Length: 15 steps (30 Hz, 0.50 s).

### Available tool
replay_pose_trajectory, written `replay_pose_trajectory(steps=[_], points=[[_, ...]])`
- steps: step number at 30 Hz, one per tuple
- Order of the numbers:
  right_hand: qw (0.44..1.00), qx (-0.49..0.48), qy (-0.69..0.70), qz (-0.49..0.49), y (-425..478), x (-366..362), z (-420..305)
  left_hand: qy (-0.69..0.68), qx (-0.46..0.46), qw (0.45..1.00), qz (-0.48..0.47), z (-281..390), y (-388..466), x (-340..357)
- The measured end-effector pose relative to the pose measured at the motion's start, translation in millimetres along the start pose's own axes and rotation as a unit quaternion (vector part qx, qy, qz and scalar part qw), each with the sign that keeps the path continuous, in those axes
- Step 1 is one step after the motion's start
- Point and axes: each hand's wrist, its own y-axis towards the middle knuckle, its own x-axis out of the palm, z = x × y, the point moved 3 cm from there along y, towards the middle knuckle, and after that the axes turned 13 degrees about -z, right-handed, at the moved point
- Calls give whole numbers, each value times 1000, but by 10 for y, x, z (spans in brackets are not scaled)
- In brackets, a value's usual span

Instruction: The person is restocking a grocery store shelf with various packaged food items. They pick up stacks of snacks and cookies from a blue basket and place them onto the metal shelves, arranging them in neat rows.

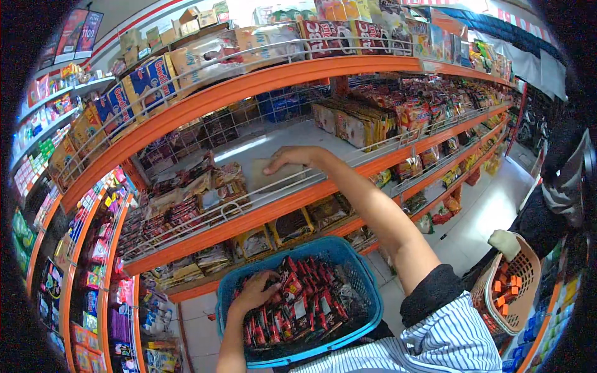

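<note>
My right hand (294,158) reaches over the wire rail onto the middle shelf (289,137). Its fingers are on a grey-beige cloth (275,177) that lies against the shelf surface, with the thumb on top. Below, a blue plastic basket (371,279) stands in front of me, filled with red and black sachets (298,291). My left hand (259,291) is inside it, fingers curled over the sachets at the left; whether it grips one is hidden. More sachet strips (177,210) lie on the shelf to the left of the cloth.
An orange shelf edge (261,88) with coffee bags runs above my right arm. Stacked packets (354,121) stand farther right on the same shelf. At the right, a person in dark clothing (536,219) is beside a beige basket (522,298) holding orange-capped items and a pale cloth (504,245).
</note>
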Motion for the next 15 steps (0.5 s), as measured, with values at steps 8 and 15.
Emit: replay_pose_trajectory(steps=[8, 15], points=[[997, -3, -60, 46, 52, -65, 41, 0, 11, 1000, 7, -57, 10, 22], [994, 21, -72, 80, 54, -109, 65, 5, 14, 1000, 13, -60, 30, 20]])
